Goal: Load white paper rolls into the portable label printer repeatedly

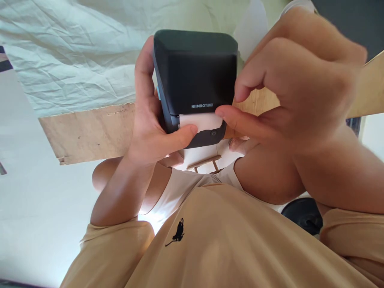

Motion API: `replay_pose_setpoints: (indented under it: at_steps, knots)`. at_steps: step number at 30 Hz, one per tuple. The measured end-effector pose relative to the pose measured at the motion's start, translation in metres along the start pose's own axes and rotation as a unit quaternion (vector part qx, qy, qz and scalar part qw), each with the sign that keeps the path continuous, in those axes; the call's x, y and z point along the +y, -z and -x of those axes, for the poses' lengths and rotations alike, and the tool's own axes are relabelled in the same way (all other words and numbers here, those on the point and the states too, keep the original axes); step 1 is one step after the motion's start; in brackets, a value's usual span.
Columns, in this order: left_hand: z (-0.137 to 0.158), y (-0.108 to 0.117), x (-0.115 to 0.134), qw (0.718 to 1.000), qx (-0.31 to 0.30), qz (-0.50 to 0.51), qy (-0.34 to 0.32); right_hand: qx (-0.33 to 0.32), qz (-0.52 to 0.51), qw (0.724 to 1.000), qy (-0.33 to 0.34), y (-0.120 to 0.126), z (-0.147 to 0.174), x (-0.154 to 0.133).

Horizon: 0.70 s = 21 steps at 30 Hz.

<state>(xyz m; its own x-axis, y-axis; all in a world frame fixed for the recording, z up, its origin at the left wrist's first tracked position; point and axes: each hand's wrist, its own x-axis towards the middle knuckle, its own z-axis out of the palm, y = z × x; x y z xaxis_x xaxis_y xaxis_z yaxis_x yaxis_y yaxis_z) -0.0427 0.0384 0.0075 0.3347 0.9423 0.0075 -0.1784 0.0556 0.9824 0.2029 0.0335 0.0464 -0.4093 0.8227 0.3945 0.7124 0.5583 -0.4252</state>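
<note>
A dark label printer [201,80] marked NIIMBOT is held up above the table's front edge, tilted toward me. My left hand [153,116] wraps round its left side, with the thumb pressed on the white label paper [198,121] that sticks out of the slot below the lid. At the printer's right side is my right hand [288,88], its thumb tip touching the paper's right end near the lid edge. The right index finger is bent by the printer's side, apart from the thumb. The other right fingers are curled. A power button [213,133] shows below the paper.
A pale green cloth [75,52] covers most of the wooden table [90,132]. Behind my right hand lies a white sheet [252,28], with a dark flat surface [354,24] at the upper right. A black round object [303,215] stands on the floor at lower right.
</note>
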Motion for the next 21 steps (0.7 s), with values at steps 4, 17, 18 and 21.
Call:
replay_pose_setpoints:
  at_steps: [4, 17, 18, 21]
  knots:
    - [0.001, 0.0039, -0.0031, 1.0, -0.014, 0.009, 0.004, 0.01, 0.012, 0.998, 0.057, -0.0012, 0.0052, 0.0031]
    - [0.0002, -0.005, 0.0006, 0.99, 0.06, 0.082, 0.095, -0.154, -0.122, 0.966, -0.169, 0.0029, 0.0071, 0.0012]
    - [-0.0004, -0.0047, 0.0007, 0.991, 0.06, 0.082, 0.091, -0.158, -0.123, 0.963, -0.182, 0.0034, 0.0064, 0.0004]
    - [-0.0007, -0.0009, -0.0019, 0.991, 0.063, 0.078, 0.084, -0.172, -0.134, 0.954, -0.205, 0.0048, 0.0025, -0.0026]
